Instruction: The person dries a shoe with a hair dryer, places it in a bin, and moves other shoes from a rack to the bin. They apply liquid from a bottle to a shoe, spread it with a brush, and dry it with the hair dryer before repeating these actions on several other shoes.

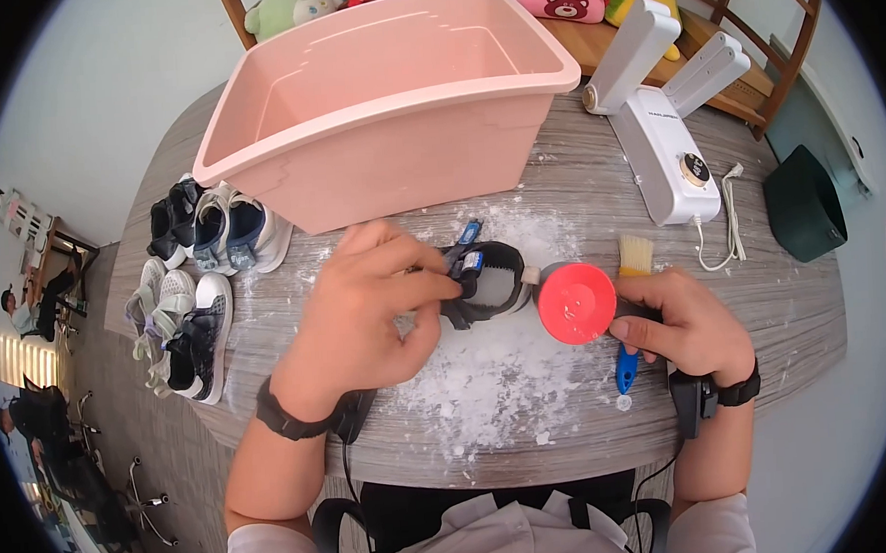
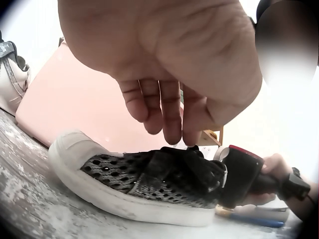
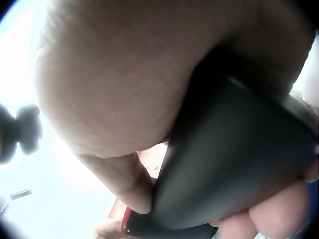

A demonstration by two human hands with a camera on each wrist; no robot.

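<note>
A black mesh shoe with a white sole point(image 2: 124, 199) stands on the table; its dark collar and blue-labelled straps point(image 1: 471, 262) show in the head view. My left hand point(image 1: 369, 305) is over the shoe, fairly straight fingers touching the straps; whether the thumb pinches them I cannot tell. Beside the heel is a black object with a round red top point(image 1: 577, 303). My right hand point(image 1: 688, 324) grips its black handle point(image 3: 229, 149). Under that hand lies a brush with pale bristles point(image 1: 636, 253) and a blue handle point(image 1: 626, 369).
White powder point(image 1: 499, 394) covers the table's middle. A pink tub point(image 1: 407, 163) stands behind. Several shoes point(image 1: 200, 319) are at the left. A white device with upright arms point(image 1: 662, 145) and its cord stand at the back right, near a dark green bin point(image 1: 805, 202).
</note>
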